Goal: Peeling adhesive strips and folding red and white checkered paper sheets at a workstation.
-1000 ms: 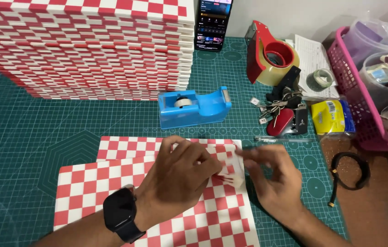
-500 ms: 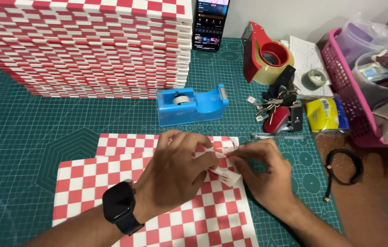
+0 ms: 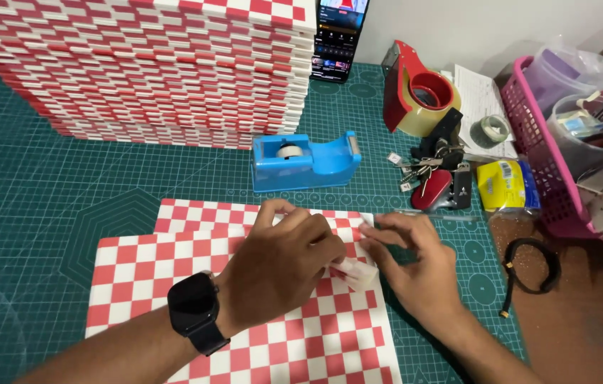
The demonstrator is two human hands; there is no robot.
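Note:
My left hand (image 3: 283,259), with a black watch on the wrist, pinches the right edge of a red-and-white checkered paper sheet (image 3: 173,284) that lies flat on the green cutting mat (image 3: 102,192). My right hand (image 3: 415,259) meets it from the right, fingertips on the same folded white corner of the sheet (image 3: 358,274). Both hands grip this fold between them. A blue tape dispenser (image 3: 305,162) stands just beyond the hands.
A tall stack of folded checkered boxes (image 3: 145,64) fills the back left. A phone (image 3: 337,35), a red packing-tape gun (image 3: 415,89), keys (image 3: 433,171), a yellow packet (image 3: 504,185) and a pink basket (image 3: 543,163) stand at the right. A black band (image 3: 529,267) lies on the brown tabletop.
The hands have stayed on the sheet's right corner, working the fold; the fold now lies lower between the fingertips. The view has shifted slightly.

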